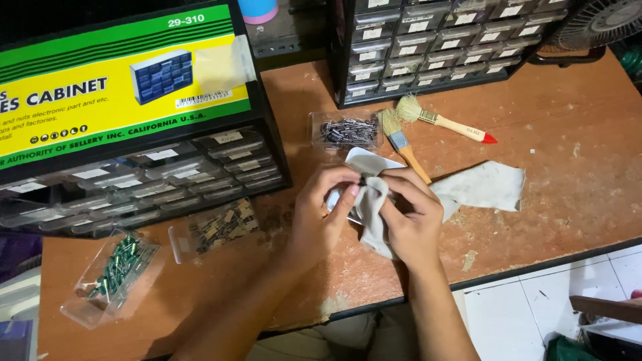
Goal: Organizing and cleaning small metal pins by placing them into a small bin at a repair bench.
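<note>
I see both forearms rising from the near edge and converging toward the middle of the scene, bare to the elbow. My left hand (319, 217) sits just left of centre, fingers curled inward, thumb and forefinger pinched together at the far tip. My right hand (412, 217) lies just beside it on the right, knuckles up, fingers bent and closed toward the left hand. The two sets of fingertips meet, touching.
</note>
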